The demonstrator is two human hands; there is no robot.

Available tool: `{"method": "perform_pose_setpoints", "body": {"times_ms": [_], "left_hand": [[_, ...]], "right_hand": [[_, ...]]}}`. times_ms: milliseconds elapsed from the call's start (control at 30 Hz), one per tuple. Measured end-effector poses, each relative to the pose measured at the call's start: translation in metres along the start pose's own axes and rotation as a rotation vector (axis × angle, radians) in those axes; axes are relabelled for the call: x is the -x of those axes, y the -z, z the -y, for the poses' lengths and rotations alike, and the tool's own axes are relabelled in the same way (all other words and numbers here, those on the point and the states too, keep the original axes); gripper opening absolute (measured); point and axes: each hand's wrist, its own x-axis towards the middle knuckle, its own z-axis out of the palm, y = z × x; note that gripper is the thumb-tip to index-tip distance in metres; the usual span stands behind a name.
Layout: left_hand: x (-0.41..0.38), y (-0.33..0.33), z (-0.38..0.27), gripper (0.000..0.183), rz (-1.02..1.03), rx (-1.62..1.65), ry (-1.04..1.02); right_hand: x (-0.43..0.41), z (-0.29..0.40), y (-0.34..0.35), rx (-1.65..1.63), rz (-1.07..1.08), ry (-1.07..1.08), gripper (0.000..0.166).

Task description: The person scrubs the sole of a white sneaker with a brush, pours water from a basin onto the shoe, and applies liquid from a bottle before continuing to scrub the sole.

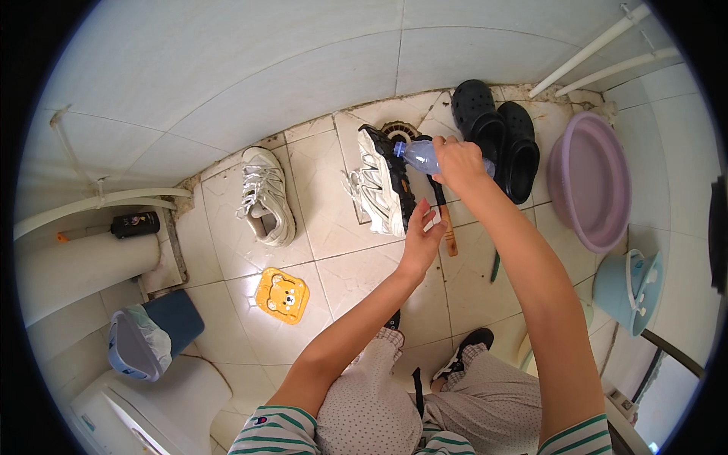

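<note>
My right hand [459,162] grips a clear plastic bottle [420,156] with a blue neck, tilted so that its mouth points left at the black sole of a sneaker [378,196]. That white sneaker lies on its side on the tiled floor. Close to its heel end is my left hand [424,242], fingers parted; whether it touches the shoe I cannot tell. The other sneaker [266,196] stands upright to the left. A brush with a wooden handle [449,230] lies partly hidden behind my hands. Near the wall, a round floor drain [400,131] shows beyond the tilted shoe.
Black clogs [520,153] and a purple basin [591,182] are at the right, with a blue bucket [617,290] below. A yellow bear-shaped item [282,297] lies on the floor at left, near a blue bin [173,321]. Pipes [591,48] run along the walls.
</note>
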Motion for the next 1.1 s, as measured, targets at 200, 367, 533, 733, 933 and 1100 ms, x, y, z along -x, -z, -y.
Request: {"method": "perform_pose_setpoints", "body": {"times_ms": [200, 367, 533, 733, 933, 1100], "left_hand": [[0.001, 0.003, 0.001, 0.063, -0.014, 0.0, 0.008], [0.001, 0.0, 0.005, 0.062, -0.002, -0.002, 0.014], [0.0, -0.003, -0.002, 0.061, 0.001, -0.009, 0.0], [0.003, 0.0, -0.002, 0.06, -0.012, -0.002, 0.004], [0.004, -0.004, 0.001, 0.059, -0.005, -0.005, 0.01], [0.0, -0.001, 0.001, 0.06, -0.009, -0.015, 0.002]], "right_hand": [[0.017, -0.006, -0.007, -0.006, 0.107, 0.011, 0.059], [0.016, -0.003, 0.001, -0.005, 0.092, 0.039, 0.059], [-0.015, 0.005, 0.013, -0.008, -0.043, 0.001, 0.057], [-0.005, 0.003, 0.002, 0.001, 0.081, -0.037, 0.059], [-0.01, 0.009, 0.0, 0.02, 0.022, -0.041, 0.059], [-0.023, 0.01, 0.005, 0.0, -0.016, -0.065, 0.06]]}}
